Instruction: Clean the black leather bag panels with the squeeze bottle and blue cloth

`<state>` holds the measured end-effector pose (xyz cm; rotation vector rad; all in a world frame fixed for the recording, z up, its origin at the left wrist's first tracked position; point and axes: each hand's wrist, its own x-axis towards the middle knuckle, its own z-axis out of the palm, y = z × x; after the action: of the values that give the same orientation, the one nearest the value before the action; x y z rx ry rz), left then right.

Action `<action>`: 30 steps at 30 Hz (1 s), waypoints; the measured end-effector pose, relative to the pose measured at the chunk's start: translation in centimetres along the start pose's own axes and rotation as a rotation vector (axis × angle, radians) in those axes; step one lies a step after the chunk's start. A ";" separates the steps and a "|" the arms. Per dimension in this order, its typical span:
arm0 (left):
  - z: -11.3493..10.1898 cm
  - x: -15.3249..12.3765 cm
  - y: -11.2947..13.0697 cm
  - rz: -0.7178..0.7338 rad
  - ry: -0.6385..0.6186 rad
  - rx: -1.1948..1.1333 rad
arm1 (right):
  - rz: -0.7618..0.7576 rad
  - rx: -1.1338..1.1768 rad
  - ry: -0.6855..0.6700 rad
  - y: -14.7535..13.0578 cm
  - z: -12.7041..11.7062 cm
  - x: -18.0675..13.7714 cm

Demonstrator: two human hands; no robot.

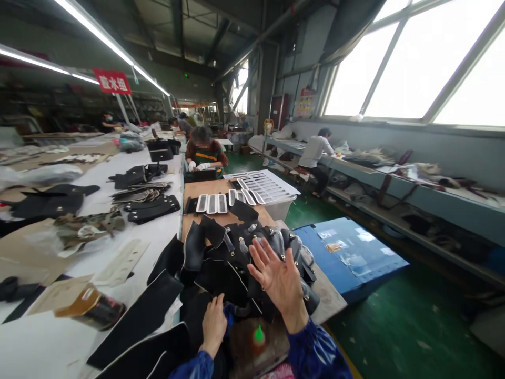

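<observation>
The left hand (213, 322) is laid palm-down on the near edge of a pile of black leather pieces (236, 263); its fingers are curled loosely against the material, and whether a piece is pinched cannot be told. The right hand (278, 279) is raised just above the same pile, palm turned toward the camera, fingers spread and released, with nothing held. The pile is located on a wooden worktable (209, 190), directly ahead of the person, and metal studs are seen along several of its edges. A small green-capped bottle (259, 333) is positioned between the two blue sleeves, close to the body. Long black panels (138, 316) are laid to the left of the pile on a white table (39, 342). Farther along the worktable, a row of white perforated templates (213, 203) and a white slotted tray (265, 185) are set out. A seated co-worker (205, 152) is placed at the far end.
</observation>
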<state>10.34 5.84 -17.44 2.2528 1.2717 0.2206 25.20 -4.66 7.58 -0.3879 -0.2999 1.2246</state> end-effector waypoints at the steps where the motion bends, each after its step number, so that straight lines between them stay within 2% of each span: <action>1: 0.0 0.0 0.1 0.008 -0.011 0.027 | -0.030 -0.009 -0.015 -0.2 0.4 -0.2; 5: -1.1 0.0 0.4 0.051 -0.037 0.087 | -0.090 -0.019 -0.094 -0.5 0.9 -0.5; 10: -4.0 0.8 1.1 0.086 -0.052 0.061 | -0.028 0.067 -0.157 1.0 0.7 -0.6; 16: -6.8 1.5 1.8 -0.006 -0.107 -0.191 | 0.007 0.087 -0.128 2.4 0.0 -0.6; 18: -8.6 1.5 2.5 -0.031 -0.112 -0.378 | -0.006 0.060 -0.101 2.6 -0.6 -0.4; 20: -11.4 1.1 4.0 -0.036 -0.112 -0.631 | -0.031 0.005 -0.054 2.8 -1.0 0.0; 23: -16.8 -0.4 7.3 0.096 -0.138 -1.064 | -0.091 -0.153 0.015 3.2 -0.4 1.0; 26: -21.5 -3.0 11.1 0.220 -0.156 -1.380 | -0.164 -0.387 0.008 3.9 1.9 1.8; 27: -22.5 -3.9 12.1 0.243 -0.238 -1.637 | -0.182 -0.452 -0.021 4.2 2.8 1.9; 30: -23.4 -6.1 14.1 0.316 -0.345 -1.976 | -0.172 -0.506 -0.130 5.2 5.6 1.9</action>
<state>8.41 3.72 10.45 0.6074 0.0659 0.7230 19.05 -0.68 10.31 -0.7035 -0.7469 0.9975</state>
